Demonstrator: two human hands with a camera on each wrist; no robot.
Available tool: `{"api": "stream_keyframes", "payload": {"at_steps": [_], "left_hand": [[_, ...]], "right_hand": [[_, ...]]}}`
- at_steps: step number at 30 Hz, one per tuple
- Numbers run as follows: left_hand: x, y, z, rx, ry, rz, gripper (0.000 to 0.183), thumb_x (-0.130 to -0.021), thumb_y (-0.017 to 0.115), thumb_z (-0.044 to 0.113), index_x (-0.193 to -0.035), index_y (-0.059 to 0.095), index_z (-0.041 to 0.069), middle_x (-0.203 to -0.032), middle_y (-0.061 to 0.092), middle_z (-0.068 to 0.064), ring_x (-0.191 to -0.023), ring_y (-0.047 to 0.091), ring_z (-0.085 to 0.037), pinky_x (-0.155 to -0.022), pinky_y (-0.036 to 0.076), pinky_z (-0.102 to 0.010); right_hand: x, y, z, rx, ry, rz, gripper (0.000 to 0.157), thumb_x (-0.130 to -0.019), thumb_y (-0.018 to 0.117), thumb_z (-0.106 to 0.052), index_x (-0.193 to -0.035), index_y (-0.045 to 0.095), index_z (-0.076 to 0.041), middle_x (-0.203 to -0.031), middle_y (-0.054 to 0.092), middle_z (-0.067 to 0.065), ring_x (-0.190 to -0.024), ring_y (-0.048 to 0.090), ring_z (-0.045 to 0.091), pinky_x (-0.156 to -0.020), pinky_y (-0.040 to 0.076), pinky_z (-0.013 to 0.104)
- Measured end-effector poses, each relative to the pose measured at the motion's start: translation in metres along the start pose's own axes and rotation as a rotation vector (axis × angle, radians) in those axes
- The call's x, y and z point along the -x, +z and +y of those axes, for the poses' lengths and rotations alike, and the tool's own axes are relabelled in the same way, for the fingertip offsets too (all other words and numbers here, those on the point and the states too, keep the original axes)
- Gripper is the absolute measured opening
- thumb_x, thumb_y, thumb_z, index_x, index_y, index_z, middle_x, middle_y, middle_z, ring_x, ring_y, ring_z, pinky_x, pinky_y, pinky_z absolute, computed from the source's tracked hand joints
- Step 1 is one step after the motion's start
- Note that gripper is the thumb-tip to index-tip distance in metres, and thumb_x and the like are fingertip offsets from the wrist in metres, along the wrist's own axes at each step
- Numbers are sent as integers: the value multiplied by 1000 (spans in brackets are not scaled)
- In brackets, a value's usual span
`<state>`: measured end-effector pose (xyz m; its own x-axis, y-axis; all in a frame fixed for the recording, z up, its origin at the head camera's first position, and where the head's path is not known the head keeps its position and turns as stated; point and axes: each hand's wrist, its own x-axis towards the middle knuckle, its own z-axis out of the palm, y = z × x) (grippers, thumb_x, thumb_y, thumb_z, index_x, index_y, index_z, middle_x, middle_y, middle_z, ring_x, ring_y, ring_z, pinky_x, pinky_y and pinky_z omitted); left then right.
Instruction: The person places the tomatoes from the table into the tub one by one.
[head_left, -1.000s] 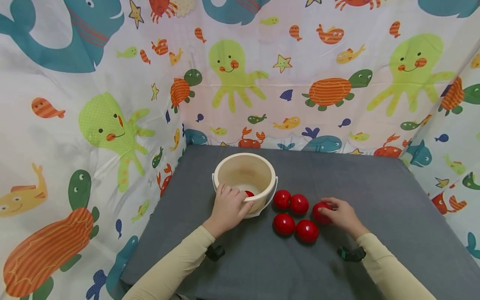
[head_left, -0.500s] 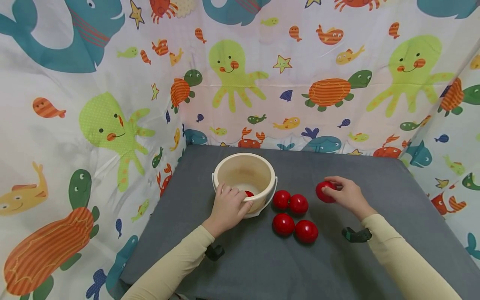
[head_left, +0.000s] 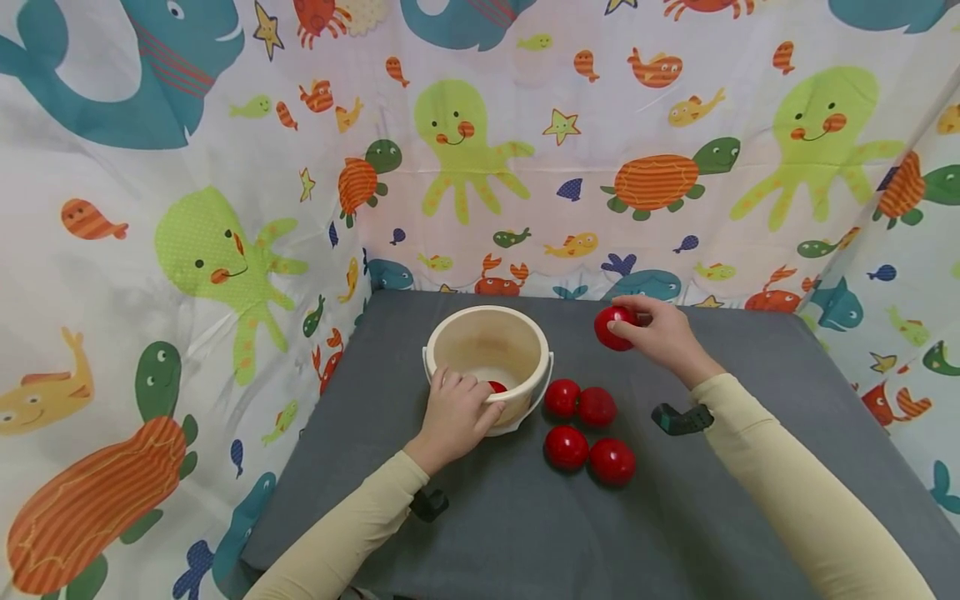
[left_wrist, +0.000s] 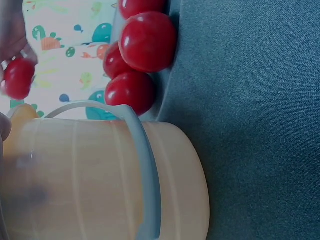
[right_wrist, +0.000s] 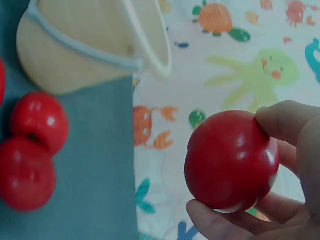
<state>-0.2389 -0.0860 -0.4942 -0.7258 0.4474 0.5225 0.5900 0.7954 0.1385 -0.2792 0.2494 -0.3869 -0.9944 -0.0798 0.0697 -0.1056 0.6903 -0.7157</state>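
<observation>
In the head view, my left hand [head_left: 456, 418] grips the near rim of a cream bucket [head_left: 517, 317], its fingers over the edge and the thumb outside. Inside the bucket, part of a glossy red round fruit [head_left: 497, 387] shows. My right hand [head_left: 665, 335] holds another red round fruit [head_left: 614, 327] in the air, right of the bucket and above the table's far side. The right wrist view shows the thumb and fingers around this smooth fruit [right_wrist: 232, 160]. Several more red fruits [head_left: 566, 448] lie on the table beside the bucket.
A dark grey cloth [head_left: 480, 533] covers the table. Behind and at both sides hangs a white curtain [head_left: 525, 100] printed with sea animals. The bucket's pale handle [left_wrist: 145, 165] hangs down along its outer wall.
My right hand has lifted one red fruit off the table, then carried it up, away from me and leftward. The left hand stays on the bucket rim.
</observation>
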Motion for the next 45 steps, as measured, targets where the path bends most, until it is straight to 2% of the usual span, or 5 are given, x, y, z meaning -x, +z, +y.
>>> {"api": "stream_keyframes", "payload": {"at_steps": [7,14,20,32,45], "left_hand": [[1,1,-1,-6,-4,-6,27,-97,63,42,-95,71,16,-87,68,-3,-89,57,-24,-111,36,-61],[0,1,-1,9,3,7,25,-97,64,40,-95,71,16,-88,69,-4,-90,58,-25,-111,36,-63],[0,1,-2,14,-2,-1,26,-97,63,41,-95,71,16,-89,70,-4,-91,59,-25,-112,36,-62],[-1,-2,-1,22,-14,-29,28,-97,62,42,-98,71,16,-92,70,-4,-95,60,-26,-114,34,-63],[-1,-2,-1,9,-2,-14,28,-97,62,42,-97,72,15,-91,71,-5,-92,60,-26,-113,36,-63]], "right_hand": [[-15,20,-33,-43,-40,-45,51,-96,68,-31,-142,57,-13,-136,61,19,-118,56,36,-87,60,43],[-27,45,-59,-42,-81,-64,51,-93,71,-28,-140,59,-13,-135,62,18,-118,59,36,-90,61,47],[-31,64,-74,-55,-130,-79,49,-91,72,-24,-138,62,-11,-128,66,19,-110,63,35,-87,62,45],[-34,91,-95,-56,-173,-116,49,-90,74,-21,-137,62,-12,-131,64,17,-114,60,34,-92,60,46],[-34,117,-95,-62,-152,-148,49,-90,73,-25,-137,62,-16,-133,65,14,-115,61,33,-92,60,45]]}}
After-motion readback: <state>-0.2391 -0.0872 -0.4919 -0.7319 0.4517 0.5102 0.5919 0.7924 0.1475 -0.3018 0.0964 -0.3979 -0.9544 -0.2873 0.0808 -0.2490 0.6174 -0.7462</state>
